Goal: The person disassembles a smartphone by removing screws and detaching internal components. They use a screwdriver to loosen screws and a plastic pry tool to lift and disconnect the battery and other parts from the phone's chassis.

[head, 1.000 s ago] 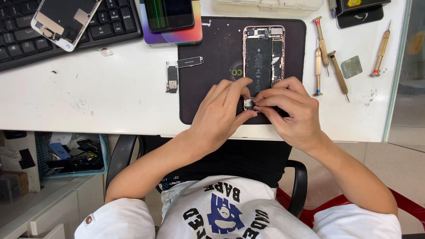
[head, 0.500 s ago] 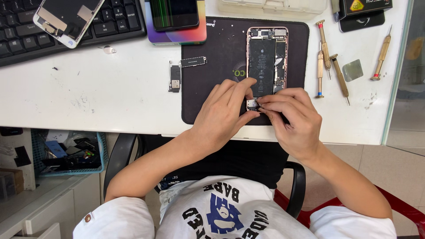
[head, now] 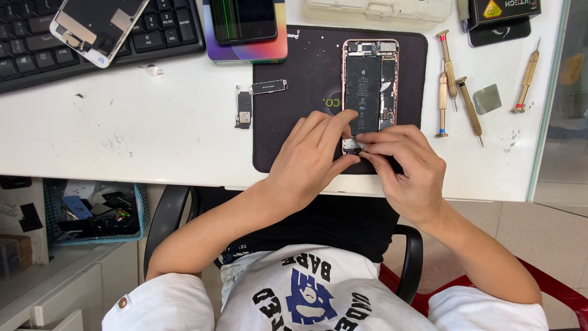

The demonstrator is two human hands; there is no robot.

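Seen from above, at a white surface (head: pixel 153 129) with a black work mat (head: pixel 294 122) on it. Both hands meeting at the bottom end of an opened phone (head: pixel 370 86) lying face-down on the mat, back removed, dark battery and boards exposed, rose-coloured frame around it. Left hand (head: pixel 312 156) with fingers (head: pixel 343 122) curled, forefinger stretched onto the battery's lower edge, thumb pinching a small silvery part (head: pixel 351 146) right at the phone's lower end. Right hand (head: pixel 407 165) just beside, fingertips closed in a pinch on the same small part from the other side; whether a tool sits between them cannot be told. To the left of the phone, a slim black component (head: pixel 268 87) at the mat's edge, and another small dark module (head: pixel 244 107) just off the mat on the bare surface. To the right of the mat, several precision screwdrivers (head: pixel 446 58) with brass-coloured handles lying roughly parallel, one more screwdriver (head: pixel 527 76) farther right, and a small grey metal square (head: pixel 487 98) between them. Above the mat, a phone with a cracked, striped screen (head: pixel 245 21) resting on a colourful pad. At upper left, a black keyboard (head: pixel 37 49) with a detached phone display panel (head: pixel 98 24) lying across its keys.
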